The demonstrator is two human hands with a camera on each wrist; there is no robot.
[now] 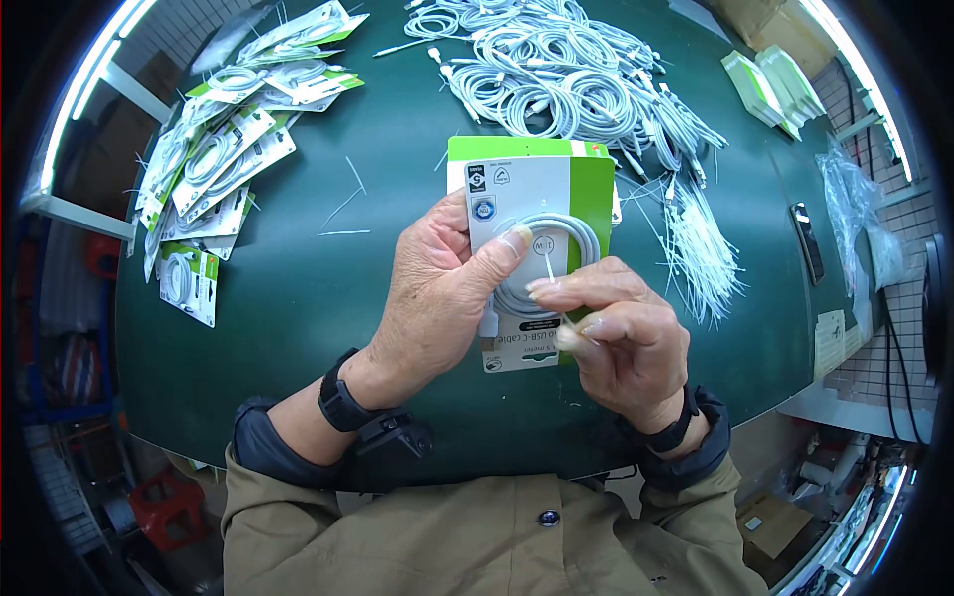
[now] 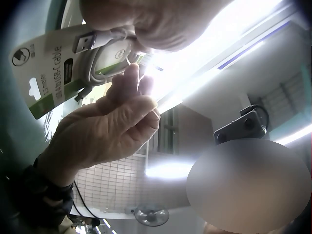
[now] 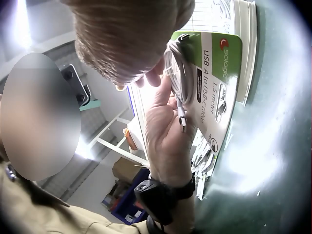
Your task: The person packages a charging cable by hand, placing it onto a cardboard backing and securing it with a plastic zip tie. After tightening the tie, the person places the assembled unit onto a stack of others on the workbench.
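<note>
The left hand [image 1: 437, 283] holds a green and white printed card [image 1: 593, 199] with a coiled white cable [image 1: 586, 236] against it, thumb over the coil. Close to the coil, the right hand [image 1: 621, 343] pinches a thin white tie [image 1: 550, 266] between thumb and fingers. In the left wrist view the cable's USB-A plug [image 2: 84, 43] lies by the card [image 2: 44, 63], and the right hand [image 2: 102, 131] is beside the coil. The right wrist view shows the left hand [image 3: 168, 131] behind the coil [image 3: 181, 73], with the plug [image 3: 183, 123] hanging down.
A large heap of coiled white cables [image 1: 556, 74] lies at the back, with a bundle of loose ties [image 1: 701, 248] to its right. Several carded cables [image 1: 214, 164] are piled at the left. Stacked cards [image 1: 775, 89], a phone [image 1: 807, 243] and plastic bags [image 1: 850, 209] are at the right.
</note>
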